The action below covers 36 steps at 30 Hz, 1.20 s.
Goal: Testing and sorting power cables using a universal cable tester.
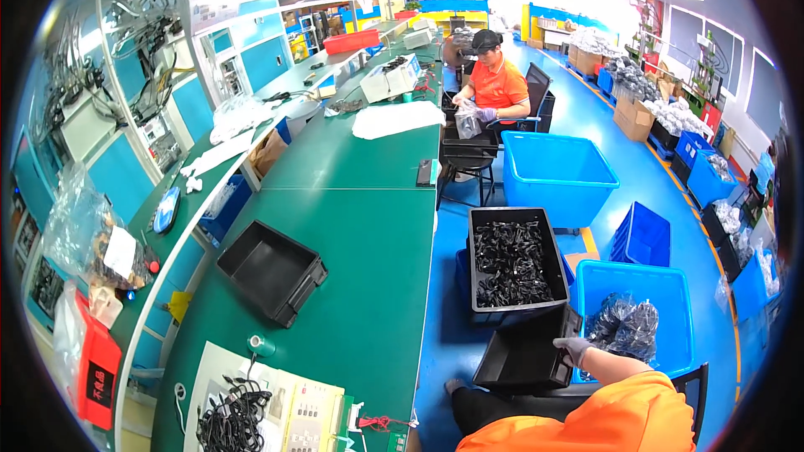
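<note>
My right hand (573, 350), in a grey glove, is closed on the right rim of a black plastic bin (515, 356). The bin tilts beside my lap, and its visible inside holds nothing. Just beyond it, a larger black crate (548, 238) is full of coiled black cables (512, 264). To the right of my hand, a wide blue tub (677, 301) contains clear bags of dark items (624, 326). My left hand does not show. A second black bin (272, 268) lies on the green workbench to my left.
A bundle of black cables (239, 414) and a test board (308, 414) occupy the bench's near end. Farther along, a co-worker (500, 88) sits handling a clear bag. Blue tubs (559, 159) stand on the floor; a red bin (96, 368) sits at far left.
</note>
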Available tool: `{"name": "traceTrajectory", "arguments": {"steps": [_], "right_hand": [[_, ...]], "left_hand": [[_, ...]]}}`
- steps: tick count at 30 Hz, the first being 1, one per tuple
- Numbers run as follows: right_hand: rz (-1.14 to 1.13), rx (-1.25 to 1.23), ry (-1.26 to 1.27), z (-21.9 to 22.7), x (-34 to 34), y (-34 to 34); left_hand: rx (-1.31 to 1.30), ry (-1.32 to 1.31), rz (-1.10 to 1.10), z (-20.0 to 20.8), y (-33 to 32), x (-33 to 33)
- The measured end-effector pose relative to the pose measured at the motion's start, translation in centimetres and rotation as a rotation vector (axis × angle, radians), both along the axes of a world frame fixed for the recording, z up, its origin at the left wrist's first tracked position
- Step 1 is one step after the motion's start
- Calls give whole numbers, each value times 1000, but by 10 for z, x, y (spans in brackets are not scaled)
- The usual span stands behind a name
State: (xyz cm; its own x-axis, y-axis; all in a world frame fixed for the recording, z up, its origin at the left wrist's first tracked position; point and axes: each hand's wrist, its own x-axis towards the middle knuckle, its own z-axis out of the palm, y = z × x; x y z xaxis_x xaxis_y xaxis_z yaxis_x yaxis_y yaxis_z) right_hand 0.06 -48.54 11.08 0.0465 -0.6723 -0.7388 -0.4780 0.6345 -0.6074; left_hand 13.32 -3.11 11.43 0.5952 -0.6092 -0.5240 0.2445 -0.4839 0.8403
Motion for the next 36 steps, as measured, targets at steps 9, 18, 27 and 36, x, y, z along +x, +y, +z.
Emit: {"name": "traceTrajectory", "arguments": {"steps": [9,18,27,36], "right_hand": [[-372,341,191,-122,-21,-65],[-148,376,-6,-124,-61,-110],[-394,349,-88,-61,-78,-74],[-392,-128,200,49,5,-101]], "left_hand": [[-120,-8,184,58,-97,107],[481,-1542,435,113,-231,407],[571,-629,444,24,-287,591],[751,-947,-4,49,-446,558]]}}
